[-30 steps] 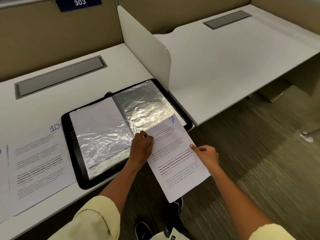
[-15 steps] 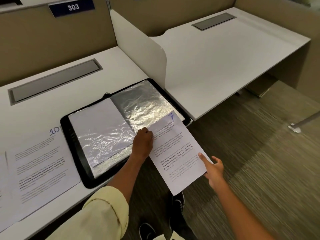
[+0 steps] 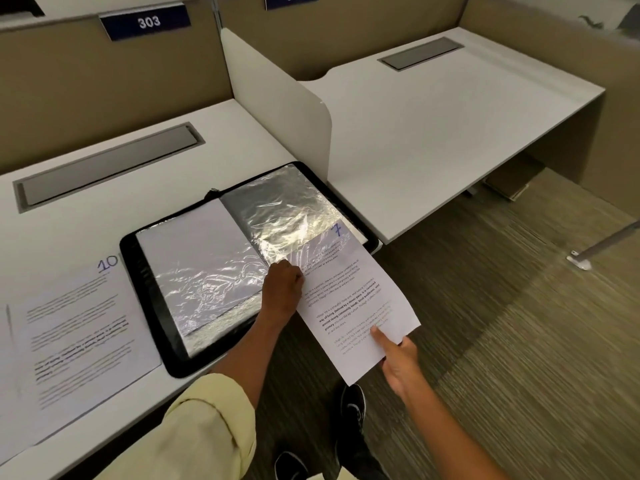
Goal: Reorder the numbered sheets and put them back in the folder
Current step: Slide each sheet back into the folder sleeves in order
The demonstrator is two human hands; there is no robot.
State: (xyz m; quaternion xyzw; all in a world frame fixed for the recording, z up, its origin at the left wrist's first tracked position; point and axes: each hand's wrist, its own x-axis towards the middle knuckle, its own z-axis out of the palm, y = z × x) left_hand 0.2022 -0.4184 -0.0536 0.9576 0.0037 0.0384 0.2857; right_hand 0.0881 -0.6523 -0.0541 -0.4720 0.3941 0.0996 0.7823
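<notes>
A black folder (image 3: 145, 289) lies open on the white desk, its crinkled clear sleeves (image 3: 277, 209) facing up. The sheet numbered 7 (image 3: 349, 306) has its top end inside the right-hand sleeve, and its lower half hangs past the desk edge. My left hand (image 3: 282, 289) pinches the sleeve's lower edge at the sheet's left side. My right hand (image 3: 398, 358) grips the sheet's bottom corner, thumb on top. The sheet numbered 10 (image 3: 79, 327) lies flat on the desk left of the folder.
A white divider panel (image 3: 277, 98) stands just behind the folder's right end, with a second desk (image 3: 450, 116) beyond it. Grey cable hatches (image 3: 104, 164) sit at the back of both desks. Carpet floor and my shoes (image 3: 351, 403) are below.
Sheet 7 has slid up into the right sleeve, its top now under the plastic. My right hand shifted from the sheet's right edge down to its bottom corner.
</notes>
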